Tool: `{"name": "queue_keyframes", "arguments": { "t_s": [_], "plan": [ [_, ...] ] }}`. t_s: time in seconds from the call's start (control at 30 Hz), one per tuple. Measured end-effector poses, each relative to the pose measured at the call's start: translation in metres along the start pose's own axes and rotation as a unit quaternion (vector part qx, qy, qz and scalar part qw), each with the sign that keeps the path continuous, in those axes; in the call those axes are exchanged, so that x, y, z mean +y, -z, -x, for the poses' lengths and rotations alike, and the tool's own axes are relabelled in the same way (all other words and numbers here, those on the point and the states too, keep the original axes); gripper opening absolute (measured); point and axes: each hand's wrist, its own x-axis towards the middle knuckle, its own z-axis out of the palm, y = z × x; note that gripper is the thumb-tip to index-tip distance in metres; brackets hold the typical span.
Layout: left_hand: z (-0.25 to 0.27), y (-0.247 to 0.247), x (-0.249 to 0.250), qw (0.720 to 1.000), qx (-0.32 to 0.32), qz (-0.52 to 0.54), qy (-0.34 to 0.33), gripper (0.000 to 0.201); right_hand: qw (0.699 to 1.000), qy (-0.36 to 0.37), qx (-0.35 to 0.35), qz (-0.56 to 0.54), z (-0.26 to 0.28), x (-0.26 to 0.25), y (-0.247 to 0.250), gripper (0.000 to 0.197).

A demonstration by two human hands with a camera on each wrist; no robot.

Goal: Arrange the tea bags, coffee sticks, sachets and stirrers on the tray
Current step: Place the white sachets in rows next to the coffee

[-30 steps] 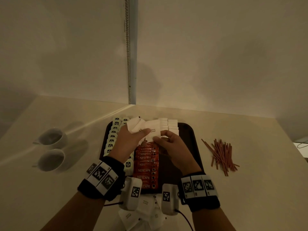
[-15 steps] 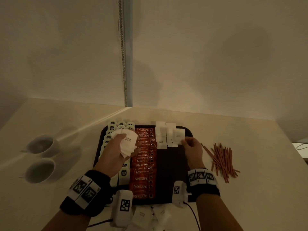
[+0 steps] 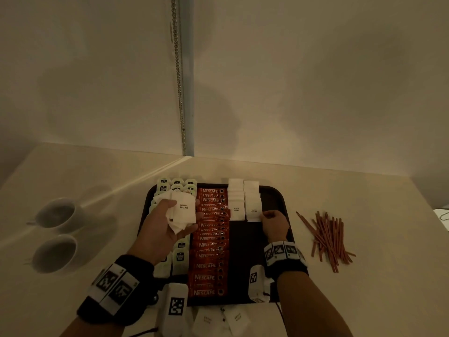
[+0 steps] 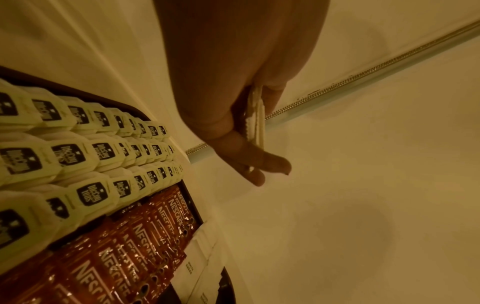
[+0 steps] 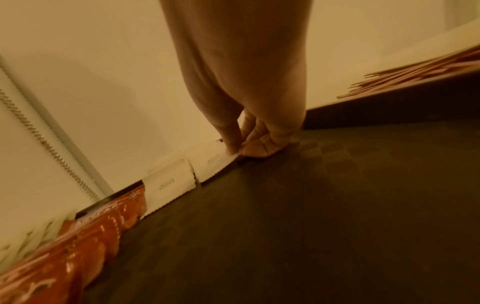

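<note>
Head view: a dark tray [image 3: 274, 198] lies on a pale counter [image 3: 364, 215], carrying three columns of tea bags [image 3: 178, 257] at its left, a column of red coffee sticks [image 3: 209, 265] beside them, and two short columns of white sugar sachets [image 3: 236, 200] at the far middle. The left hand [image 3: 165, 227] hovers above the tea bags, fingers and thumb curled round a loose stack of sachets [image 3: 184, 211] marked "white sugar". The right hand [image 3: 274, 224] rests on the tray floor at the near end of the right sachet column, fingertips pinching the corner of the nearest sachet [image 3: 254, 212]. A heap of stirrers [image 3: 328, 237] lies on the counter right of the tray, well apart from either hand; two cups [image 3: 57, 252] stand at the left, and a few more sachets lie on the counter just near of the tray. Left wrist view: the left hand [image 4: 241, 98] grips the stack of sachets [image 4: 255, 115] edge-on between thumb and fingers — tea bags [image 4: 67, 156] and coffee sticks [image 4: 124, 253] lie below it. Right wrist view: the right hand [image 5: 246, 102] pinches the corner of the nearest sachet [image 5: 211, 162] between thumb and fingers, the sachet lying flat on the tray [image 5: 337, 205]; stirrers [image 5: 415, 76] show at the far right.
</note>
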Motion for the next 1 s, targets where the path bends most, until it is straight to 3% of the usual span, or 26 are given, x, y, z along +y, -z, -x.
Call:
{"name": "queue_keyframes", "arguments": {
  "t_s": [0.2, 0.3, 0.37, 0.47, 0.53, 0.6, 0.73, 0.8, 0.9, 1.0],
  "plan": [
    [0.002, -0.006, -0.002, 0.998, 0.063, 0.001, -0.029, 0.022, 0.999, 0.021, 0.02, 0.035, 0.005, -0.006, -0.001, 0.016],
    [0.007, -0.01, 0.0, 0.997, 0.06, -0.024, -0.052, 0.013, 0.997, 0.076, -0.007, -0.029, 0.023, -0.029, 0.003, 0.02],
    [0.008, -0.011, 0.0, 0.996, 0.05, -0.044, -0.063, 0.012, 0.979, 0.147, -0.101, -0.097, 0.049, -0.059, 0.008, 0.017],
    [0.009, -0.014, -0.002, 0.991, 0.046, -0.092, -0.081, 0.01, 0.923, 0.211, -0.289, -0.144, 0.093, -0.097, 0.016, 0.023],
    [0.01, -0.015, -0.003, 0.991, 0.045, -0.094, -0.088, 0.014, 0.902, 0.237, -0.332, -0.141, 0.113, -0.108, 0.017, 0.019],
    [0.012, -0.015, -0.003, 0.99, 0.04, -0.092, -0.099, 0.014, 0.899, 0.256, -0.321, -0.154, 0.124, -0.11, 0.017, 0.006],
    [0.014, -0.013, -0.006, 0.989, 0.025, -0.1, -0.102, 0.015, 0.896, 0.264, -0.298, -0.198, 0.131, -0.104, 0.017, 0.024],
    [0.015, -0.009, -0.006, 0.994, 0.022, -0.073, -0.08, 0.016, 0.899, 0.245, -0.292, -0.218, 0.128, -0.098, 0.022, 0.019],
    [0.016, -0.002, -0.003, 0.998, 0.02, -0.003, -0.052, 0.023, 0.915, 0.191, -0.238, -0.262, 0.108, -0.081, 0.032, 0.011],
    [0.017, 0.003, 0.001, 0.998, 0.021, 0.029, -0.057, 0.023, 0.949, 0.15, -0.157, -0.228, 0.076, -0.054, 0.033, 0.023]
  ]
}}
